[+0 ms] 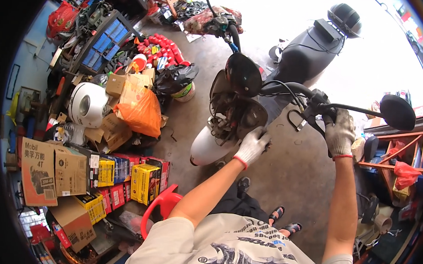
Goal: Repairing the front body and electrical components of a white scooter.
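Observation:
In front of me stands a motorcycle with a white front fender point(209, 147) and a dark seat point(305, 53). My left hand point(253, 146), in a white work glove with a red cuff, is at the lower edge of its dark round headlight housing point(251, 116). Those fingers look curled against the rim, with their tips partly hidden. My right hand point(340, 135), in a soiled glove, is closed around the handlebar grip point(328, 120). Two black mirrors stick out from the handlebar: the near mirror point(243, 74) and the right mirror point(398, 112). Loose cables hang below the bar.
Stacked boxes point(70, 172), a red plastic chair point(162, 206), an orange bag point(143, 111) and a white helmet-like shell point(87, 105) crowd the left. An orange metal rack point(396, 161) stands right. Sandalled feet point(292, 228) are on the concrete floor point(185, 126).

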### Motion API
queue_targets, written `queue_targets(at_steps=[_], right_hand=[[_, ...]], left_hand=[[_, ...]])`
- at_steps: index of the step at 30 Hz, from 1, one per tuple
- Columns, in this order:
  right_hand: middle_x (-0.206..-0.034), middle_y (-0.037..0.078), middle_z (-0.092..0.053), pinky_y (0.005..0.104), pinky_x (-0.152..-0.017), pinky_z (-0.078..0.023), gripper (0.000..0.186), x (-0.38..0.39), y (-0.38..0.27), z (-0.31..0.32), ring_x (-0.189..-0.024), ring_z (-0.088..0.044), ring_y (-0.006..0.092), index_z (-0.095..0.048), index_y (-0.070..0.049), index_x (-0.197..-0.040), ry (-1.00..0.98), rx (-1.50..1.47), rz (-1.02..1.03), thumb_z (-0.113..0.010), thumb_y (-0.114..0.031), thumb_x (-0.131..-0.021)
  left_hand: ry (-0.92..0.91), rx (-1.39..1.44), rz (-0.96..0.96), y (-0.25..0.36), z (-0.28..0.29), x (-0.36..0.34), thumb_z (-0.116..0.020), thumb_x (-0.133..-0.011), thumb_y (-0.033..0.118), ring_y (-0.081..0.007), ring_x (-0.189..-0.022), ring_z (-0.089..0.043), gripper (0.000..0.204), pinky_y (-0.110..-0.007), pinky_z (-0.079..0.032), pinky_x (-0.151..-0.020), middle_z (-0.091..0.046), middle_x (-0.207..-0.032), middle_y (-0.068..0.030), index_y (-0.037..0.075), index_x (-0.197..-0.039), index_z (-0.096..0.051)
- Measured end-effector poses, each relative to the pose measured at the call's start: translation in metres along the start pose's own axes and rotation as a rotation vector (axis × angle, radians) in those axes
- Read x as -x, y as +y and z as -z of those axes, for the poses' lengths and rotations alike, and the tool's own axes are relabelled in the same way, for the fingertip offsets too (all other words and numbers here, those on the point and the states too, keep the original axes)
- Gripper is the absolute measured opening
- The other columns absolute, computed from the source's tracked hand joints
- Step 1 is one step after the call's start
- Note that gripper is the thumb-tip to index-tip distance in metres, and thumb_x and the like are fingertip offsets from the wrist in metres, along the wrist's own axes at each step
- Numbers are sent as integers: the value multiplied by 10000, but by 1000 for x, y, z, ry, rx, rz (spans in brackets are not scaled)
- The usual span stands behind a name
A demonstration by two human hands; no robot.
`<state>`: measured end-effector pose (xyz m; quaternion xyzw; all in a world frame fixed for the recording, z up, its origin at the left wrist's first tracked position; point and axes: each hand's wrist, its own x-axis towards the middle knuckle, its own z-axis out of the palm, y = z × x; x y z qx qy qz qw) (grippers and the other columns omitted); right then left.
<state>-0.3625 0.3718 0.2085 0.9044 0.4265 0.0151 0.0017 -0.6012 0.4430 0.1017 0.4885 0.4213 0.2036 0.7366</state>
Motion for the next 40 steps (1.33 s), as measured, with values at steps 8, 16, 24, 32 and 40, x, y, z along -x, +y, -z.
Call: queue_targets(at_steps=[8,16,24,32,40], right_hand=[[-1091,168,-639,472,-901,-442,390,-3,13,-21,-1045,-580,353,-612,-88,-1133,188,20,77,-632,-381,-877],[-1173,174,-612,462,-945,-423,404,4,3,-11,-1108,-541,363,-585,-83,-1205,130,9,43,-576,-358,-910],[-1327,198,-547,438,-1080,-356,518,8,8,-3,-1286,-463,348,-532,-60,-1312,92,-151,-57,-579,-400,-923],[-1008,116,-698,319,-830,-500,294,78,110,-46,-936,-636,175,-656,-34,-1117,380,-889,-474,-609,-277,-958],[-936,112,-724,285,-828,-494,267,232,230,-228,-898,-644,158,-698,21,-966,-27,-1270,-724,-613,-226,-910]], left_hand=[[17,-188,337,-57,103,46,-573,-935,216,-115,-548,-531,215,-285,-450,-507,-587,-746,-45,16,-1008,-604],[-75,-249,251,-77,157,51,-549,-963,184,-164,-543,-584,201,-323,-483,-515,-602,-694,-82,-10,-986,-597],[-135,-674,15,-93,172,12,-567,-915,309,-339,-920,-658,401,-385,-487,-831,-693,-964,-217,-38,-1099,-651],[-170,-765,150,-119,144,12,-566,-913,336,-395,-931,-642,381,-432,-486,-825,-669,-945,-254,-19,-1007,-669],[-124,-730,332,-174,47,0,-603,-941,250,-128,-582,-572,247,-272,-459,-518,-634,-757,-54,17,-1019,-622]])
